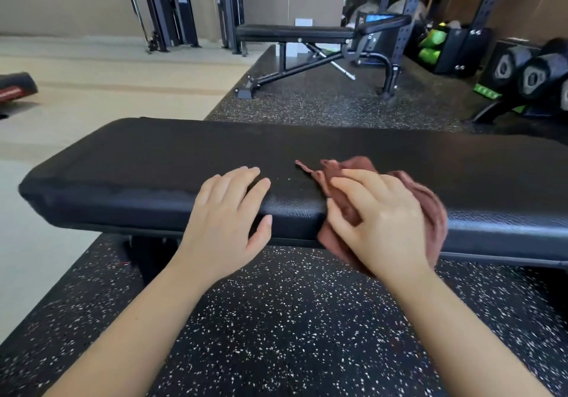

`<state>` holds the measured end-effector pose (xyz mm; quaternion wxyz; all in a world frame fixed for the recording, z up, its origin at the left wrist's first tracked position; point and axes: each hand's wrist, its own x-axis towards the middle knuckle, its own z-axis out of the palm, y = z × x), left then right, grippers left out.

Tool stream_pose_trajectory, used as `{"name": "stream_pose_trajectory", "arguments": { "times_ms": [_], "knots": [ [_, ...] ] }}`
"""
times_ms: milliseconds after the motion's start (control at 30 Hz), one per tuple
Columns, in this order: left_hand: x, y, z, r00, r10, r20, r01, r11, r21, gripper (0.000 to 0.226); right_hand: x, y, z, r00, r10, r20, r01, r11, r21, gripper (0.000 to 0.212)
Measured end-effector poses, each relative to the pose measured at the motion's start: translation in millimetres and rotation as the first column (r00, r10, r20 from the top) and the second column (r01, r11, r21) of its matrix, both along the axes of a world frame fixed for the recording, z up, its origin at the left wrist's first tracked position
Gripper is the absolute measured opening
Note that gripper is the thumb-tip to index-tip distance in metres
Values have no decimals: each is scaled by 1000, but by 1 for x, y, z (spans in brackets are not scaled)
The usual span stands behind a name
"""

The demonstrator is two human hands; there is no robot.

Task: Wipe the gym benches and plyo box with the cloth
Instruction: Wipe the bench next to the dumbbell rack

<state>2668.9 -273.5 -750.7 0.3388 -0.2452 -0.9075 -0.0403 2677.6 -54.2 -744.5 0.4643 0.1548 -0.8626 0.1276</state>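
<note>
A black padded flat bench (153,157) runs across the view in front of me. My left hand (227,221) rests flat on its near edge, fingers straight on top and thumb down the side. My right hand (378,221) presses a reddish-brown cloth (430,209) against the same near edge; the cloth drapes over the top and hangs down the front, with a twisted corner lying on the pad. A second, adjustable bench (295,32) stands further back. No plyo box is visible.
Speckled black rubber flooring (292,319) lies under and beyond the bench, pale flooring to the left. A dumbbell rack (522,77) and a power rack (402,12) stand at the right, a cable machine (172,6) at the back, and a low dark object (15,86) at the left edge.
</note>
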Motion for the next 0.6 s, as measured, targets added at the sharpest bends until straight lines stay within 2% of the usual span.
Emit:
{"name": "stream_pose_trajectory", "arguments": {
  "times_ms": [100, 200, 433, 600],
  "knots": [
    [0, 1, 0, 1000, -14, 0, 14, 1000, 25, 45, 5, 23, -6, 995, -95, -39, 93, 994, -51, 20],
    [2, -7, 1, 1000, -11, 0, 11, 999, 36, 46, 5, 10, -10, 985, -161, -60, 154, 981, -118, 20],
    [7, -44, -5, 1000, 15, -1, -15, 1000, 15, 46, -15, -99, -2, 1000, -18, -15, 17, 998, -66, 17],
    [6, -53, -5, 999, 37, 19, -38, 997, 66, 45, -5, -50, -5, 999, 25, -28, -24, 998, 60, 19]
  ]
}}
